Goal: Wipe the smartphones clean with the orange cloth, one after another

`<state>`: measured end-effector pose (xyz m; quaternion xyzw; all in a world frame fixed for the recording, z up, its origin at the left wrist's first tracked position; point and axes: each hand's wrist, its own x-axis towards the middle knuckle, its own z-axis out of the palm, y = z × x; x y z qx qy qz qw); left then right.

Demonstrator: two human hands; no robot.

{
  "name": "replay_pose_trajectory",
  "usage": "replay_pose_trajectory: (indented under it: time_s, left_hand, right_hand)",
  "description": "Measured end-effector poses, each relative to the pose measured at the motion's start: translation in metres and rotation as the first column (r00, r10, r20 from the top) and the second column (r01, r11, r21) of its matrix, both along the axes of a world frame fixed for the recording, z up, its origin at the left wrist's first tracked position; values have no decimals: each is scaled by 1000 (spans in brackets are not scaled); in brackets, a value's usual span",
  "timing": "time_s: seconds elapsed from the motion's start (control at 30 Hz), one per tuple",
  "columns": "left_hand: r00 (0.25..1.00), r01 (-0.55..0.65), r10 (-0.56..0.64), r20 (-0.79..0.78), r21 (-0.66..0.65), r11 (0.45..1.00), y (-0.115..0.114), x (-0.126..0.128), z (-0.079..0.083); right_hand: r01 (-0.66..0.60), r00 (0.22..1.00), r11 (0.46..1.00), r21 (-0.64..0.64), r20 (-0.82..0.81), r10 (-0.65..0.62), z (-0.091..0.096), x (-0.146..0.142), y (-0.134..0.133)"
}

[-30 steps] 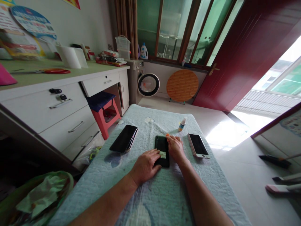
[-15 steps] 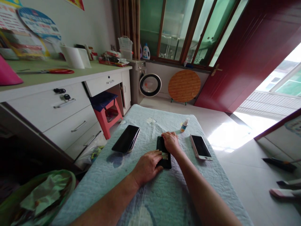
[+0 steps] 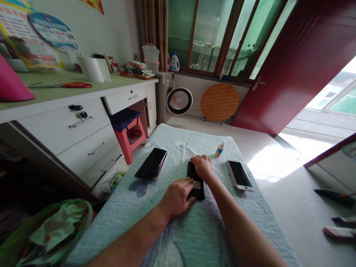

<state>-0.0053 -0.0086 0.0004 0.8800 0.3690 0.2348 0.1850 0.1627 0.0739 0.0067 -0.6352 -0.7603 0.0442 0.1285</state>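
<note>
A black phone point(image 3: 198, 193) lies on the cloth-covered table between my hands, with a pale patch showing near its middle. My left hand point(image 3: 178, 196) grips its left side, fingers laid over the surface and thumb at the lower edge. Bent over the top right part is my right hand point(image 3: 203, 167), its fingertips pressed together at the upper edge; whatever they pinch there is hidden. To the left rests a dark-screened phone point(image 3: 151, 163) with a gap along its edge. A white phone point(image 3: 240, 175) and a small spray bottle point(image 3: 219, 149) are on the right.
A light blue quilted cloth point(image 3: 178, 237) covers the table. On the left are a desk with drawers point(image 3: 66, 122), a red stool point(image 3: 130, 142) and a green waste bin point(image 3: 88, 211). Behind stand an open-doored washing machine point(image 3: 164, 100) and a round wooden tabletop point(image 3: 219, 102).
The whole view has shifted slightly, so everything sits a little further right. Both hands keep nearly the same hold on the black phone.
</note>
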Motion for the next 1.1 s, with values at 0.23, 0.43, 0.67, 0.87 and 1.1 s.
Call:
replay_pose_trajectory:
  time_s: [0.23, 0.43, 0.67, 0.87, 1.1]
  left_hand:
    - [999, -8, 9, -37, 32, 999, 1, 1, -3]
    - [999, -13, 15, -35, 41, 999, 0, 1, -1]
    - [999, -11, 11, -31, 12, 1000, 1, 0, 0]
    - [1000, 2, -1, -28, 33, 999, 2, 0, -3]
    - [999, -4, 5, -41, 35, 999, 1, 0, -5]
  right_hand:
    - [101, 995, 995, 25, -9, -100, -2, 17, -12]
    - [130, 991, 991, 37, 11, -130, 1, 20, -19]
    - [122, 992, 992, 17, 43, -122, 11, 22, -37]
    - [57, 997, 998, -26, 44, -56, 17, 19, -71]
    - [6, 1000, 1000, -29, -17, -6, 19, 14, -112]
